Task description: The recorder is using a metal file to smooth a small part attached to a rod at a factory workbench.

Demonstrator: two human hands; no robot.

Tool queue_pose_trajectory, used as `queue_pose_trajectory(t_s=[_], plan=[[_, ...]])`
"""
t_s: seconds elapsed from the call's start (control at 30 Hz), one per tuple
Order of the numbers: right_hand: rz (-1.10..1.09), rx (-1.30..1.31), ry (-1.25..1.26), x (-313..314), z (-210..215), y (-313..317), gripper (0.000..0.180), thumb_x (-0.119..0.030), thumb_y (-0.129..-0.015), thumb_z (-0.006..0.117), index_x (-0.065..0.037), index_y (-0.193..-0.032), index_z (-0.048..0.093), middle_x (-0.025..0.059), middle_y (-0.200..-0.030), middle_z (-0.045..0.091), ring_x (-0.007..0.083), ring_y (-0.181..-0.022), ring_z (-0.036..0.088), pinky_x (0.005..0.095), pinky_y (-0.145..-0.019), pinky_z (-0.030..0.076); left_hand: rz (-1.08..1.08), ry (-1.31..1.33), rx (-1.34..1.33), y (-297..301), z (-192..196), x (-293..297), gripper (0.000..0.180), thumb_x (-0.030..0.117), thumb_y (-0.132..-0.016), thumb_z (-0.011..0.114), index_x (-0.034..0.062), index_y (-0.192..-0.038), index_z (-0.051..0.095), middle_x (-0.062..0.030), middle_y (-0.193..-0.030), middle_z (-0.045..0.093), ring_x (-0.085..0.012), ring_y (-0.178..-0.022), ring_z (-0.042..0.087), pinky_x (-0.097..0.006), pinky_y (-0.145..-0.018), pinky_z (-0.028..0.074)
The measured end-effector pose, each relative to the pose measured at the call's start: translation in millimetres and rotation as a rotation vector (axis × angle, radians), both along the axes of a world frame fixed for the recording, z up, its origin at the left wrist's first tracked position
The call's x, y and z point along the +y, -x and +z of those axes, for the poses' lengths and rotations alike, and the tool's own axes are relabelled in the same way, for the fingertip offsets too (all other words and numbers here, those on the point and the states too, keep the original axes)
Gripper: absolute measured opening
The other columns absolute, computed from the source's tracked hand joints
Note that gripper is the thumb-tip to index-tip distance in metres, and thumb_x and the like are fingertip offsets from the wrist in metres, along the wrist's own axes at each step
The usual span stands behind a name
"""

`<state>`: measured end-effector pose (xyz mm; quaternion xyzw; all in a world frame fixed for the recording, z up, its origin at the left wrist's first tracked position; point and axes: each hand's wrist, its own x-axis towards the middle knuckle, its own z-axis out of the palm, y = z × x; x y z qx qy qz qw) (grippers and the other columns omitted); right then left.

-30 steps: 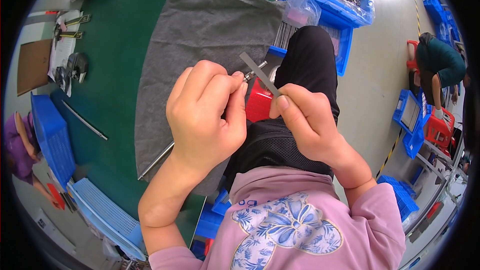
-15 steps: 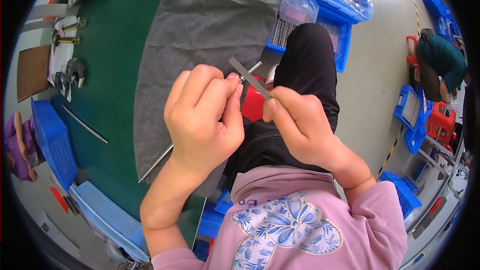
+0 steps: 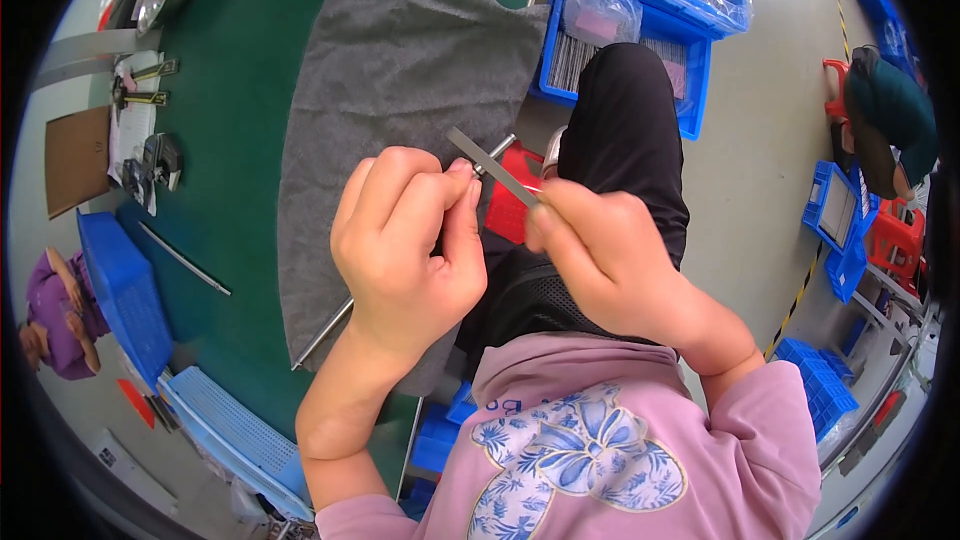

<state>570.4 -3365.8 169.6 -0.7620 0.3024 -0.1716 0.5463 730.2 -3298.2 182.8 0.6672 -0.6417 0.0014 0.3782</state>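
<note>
My left hand (image 3: 405, 245) is closed round a thin shiny metal rod (image 3: 325, 332). One end of the rod sticks out past the thumb and fingertips, and the other slants down to the left behind my wrist. In a pinch between thumb and fingers, my right hand (image 3: 610, 250) grips a flat grey metal file (image 3: 492, 164). The file lies across the rod near its upper end, just beyond my left fingertips. Whether the two touch is hard to make out. Below both hands are a grey cloth (image 3: 400, 60) and my lap.
The cloth covers part of a green table (image 3: 230, 140), where another metal rod (image 3: 185, 258) lies. Blue bins (image 3: 700, 90) with metal parts stand beyond my knee. A blue basket (image 3: 125, 290) sits at the table's left edge. Other people are at far left and far right.
The file has shifted slightly left and down across the rod. The rod's upper end has dipped a little. Both hands keep their grips, and the whole view has turned slightly.
</note>
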Motion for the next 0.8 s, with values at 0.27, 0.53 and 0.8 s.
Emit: queue_pose_trajectory(t_s=[0.27, 0.53, 0.8], plan=[[-0.12, -0.153, -0.043, 5, -4, 33, 0.058, 0.004, -0.083, 0.056, -0.001, -0.138, 0.038, 0.0178, -0.092, 0.062, 0.0274, -0.059, 0.06, 0.0332, -0.055, 0.047, 0.008, 0.003, 0.041, 0, -1, -1, 0.017, -0.008, -0.066, 0.068, 0.0024, -0.071, 0.056, -0.0069, -0.069, 0.051, -0.0229, -0.057, 0.049, -0.032, -0.049, 0.038], [-0.012, -0.138, 0.443, 4, -17, 19, 0.068, 0.006, -0.069, 0.057, -0.012, -0.135, 0.051, 0.0037, -0.056, 0.038, 0.0158, -0.042, 0.039, 0.0291, -0.038, 0.039, 0.026, 0.003, 0.09, 0, -2, 0, 0.017, -0.007, -0.066, 0.069, 0.0024, -0.07, 0.056, -0.0068, -0.069, 0.051, -0.0231, -0.058, 0.05, -0.033, -0.05, 0.039], [0.033, -0.065, 0.495, 7, -14, 17, 0.069, 0.005, -0.069, 0.057, -0.012, -0.135, 0.051, 0.0027, -0.052, 0.035, 0.0151, -0.04, 0.041, 0.0293, -0.038, 0.039, 0.027, -0.002, 0.085, 0, -2, 1, 0.016, -0.006, -0.065, 0.069, 0.0026, -0.07, 0.056, -0.0067, -0.069, 0.052, -0.0231, -0.058, 0.049, -0.033, -0.05, 0.039]])
